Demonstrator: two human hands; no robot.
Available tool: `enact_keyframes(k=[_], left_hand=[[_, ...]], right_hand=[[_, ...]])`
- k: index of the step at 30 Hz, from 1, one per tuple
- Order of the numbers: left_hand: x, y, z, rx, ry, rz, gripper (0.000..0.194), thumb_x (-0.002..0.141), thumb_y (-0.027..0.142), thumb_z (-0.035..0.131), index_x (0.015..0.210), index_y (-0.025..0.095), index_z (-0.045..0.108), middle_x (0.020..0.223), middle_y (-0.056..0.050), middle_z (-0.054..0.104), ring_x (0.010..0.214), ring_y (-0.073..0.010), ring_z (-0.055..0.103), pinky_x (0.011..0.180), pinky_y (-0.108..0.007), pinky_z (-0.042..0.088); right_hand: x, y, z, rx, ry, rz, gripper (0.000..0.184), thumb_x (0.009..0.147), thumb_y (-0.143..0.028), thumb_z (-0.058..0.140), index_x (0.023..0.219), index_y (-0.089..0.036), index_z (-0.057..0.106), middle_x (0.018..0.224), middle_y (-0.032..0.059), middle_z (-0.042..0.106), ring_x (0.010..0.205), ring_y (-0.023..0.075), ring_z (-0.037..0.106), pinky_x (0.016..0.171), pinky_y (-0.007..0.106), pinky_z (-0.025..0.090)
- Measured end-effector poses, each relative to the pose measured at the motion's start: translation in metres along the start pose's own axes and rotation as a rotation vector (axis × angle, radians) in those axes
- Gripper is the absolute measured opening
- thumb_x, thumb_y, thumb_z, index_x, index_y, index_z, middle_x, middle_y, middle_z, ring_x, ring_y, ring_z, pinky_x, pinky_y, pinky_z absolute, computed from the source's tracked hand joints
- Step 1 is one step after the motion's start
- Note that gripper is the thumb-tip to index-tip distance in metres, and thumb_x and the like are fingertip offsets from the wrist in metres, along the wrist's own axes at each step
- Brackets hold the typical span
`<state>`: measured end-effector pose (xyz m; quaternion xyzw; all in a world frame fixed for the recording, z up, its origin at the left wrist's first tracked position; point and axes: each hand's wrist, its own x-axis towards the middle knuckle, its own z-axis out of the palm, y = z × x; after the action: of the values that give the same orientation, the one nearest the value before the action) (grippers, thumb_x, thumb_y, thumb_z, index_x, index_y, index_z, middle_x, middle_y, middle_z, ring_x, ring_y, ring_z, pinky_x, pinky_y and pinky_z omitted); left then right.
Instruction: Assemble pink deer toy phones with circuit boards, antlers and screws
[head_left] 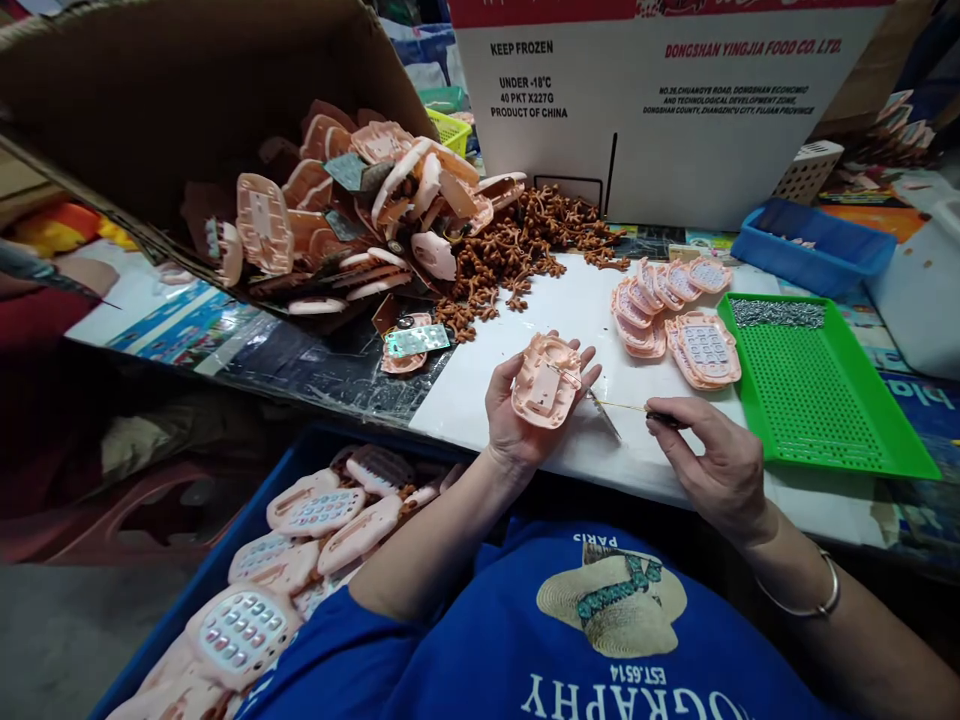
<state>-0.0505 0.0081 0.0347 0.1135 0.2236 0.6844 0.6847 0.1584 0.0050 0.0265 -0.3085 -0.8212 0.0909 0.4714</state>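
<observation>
Closest in view is the front of the person's blue shirt (pixel 480 640), and beside it, low on the left, a blue bin (pixel 251 510) holds pink handset-shaped pieces (pixel 244 635), many with rows of pale keys showing. Above the shirt the left hand (pixel 504 425) is palm up, its grip loosely cupped around a pink shell (pixel 545 390), thumb along one side and fingertips reaching past the other; the shell lies with its hollow inside facing up, over the near edge of the table (pixel 480 390). The right hand (pixel 712 460), a bangle (pixel 814 608) on its wrist, has its grip closed in a pinch on a small dark part (pixel 664 418). A thin yellow wire (pixel 624 405) runs from that part toward a narrow board (pixel 604 416) seen nearly edge-on, just beside the left fingers. On the right, a green tray (pixel 847 400) carries small metal pieces (pixel 777 314) at its far end; next to it sit overlapping pink key panels (pixel 703 348). Farther back, brown pieces (pixel 525 245) are heaped before a tipped cardboard box (pixel 217 60) full of shells and boards, with a blue basket (pixel 814 245) rightward and a white carton (pixel 622 160) standing behind.
</observation>
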Motion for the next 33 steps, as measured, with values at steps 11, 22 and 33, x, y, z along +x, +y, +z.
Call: enact_keyframes(k=[11, 22, 33], left_hand=[[-0.004, 0.02, -0.01, 0.358, 0.186, -0.247, 0.074, 0.061, 0.005, 0.061, 0.133, 0.014, 0.053, 0.107, -0.009, 0.073, 0.087, -0.0218, 0.073, 0.083, -0.035, 0.059], [-0.012, 0.097, 0.004, 0.867, -0.044, -0.344, 0.07, 0.061, 0.008, 0.071, 0.129, 0.024, 0.062, 0.119, -0.006, 0.072, 0.096, -0.0228, 0.072, 0.084, -0.031, 0.058], [0.05, 0.062, 0.015, 1.255, -0.307, -0.342, 0.055, 0.057, 0.008, 0.075, 0.112, 0.013, 0.073, 0.093, -0.009, 0.073, 0.097, -0.0326, 0.07, 0.095, -0.048, 0.053]], right_hand=[[-0.017, 0.019, -0.008, -0.208, -0.078, -0.16, 0.037, 0.083, -0.001, 0.068, 0.117, -0.015, 0.068, 0.112, 0.0161, 0.07, 0.096, 0.0215, 0.07, 0.084, 0.033, 0.06], [0.007, -0.025, -0.002, 0.462, -0.217, 0.097, 0.033, 0.088, -0.001, 0.061, 0.113, -0.021, 0.069, 0.102, 0.0057, 0.072, 0.094, 0.0128, 0.07, 0.082, 0.023, 0.06], [-0.031, 0.014, -0.011, -0.296, -0.257, -0.267, 0.033, 0.088, -0.002, 0.055, 0.113, -0.018, 0.07, 0.105, 0.0135, 0.074, 0.088, 0.0216, 0.07, 0.073, 0.035, 0.058]])
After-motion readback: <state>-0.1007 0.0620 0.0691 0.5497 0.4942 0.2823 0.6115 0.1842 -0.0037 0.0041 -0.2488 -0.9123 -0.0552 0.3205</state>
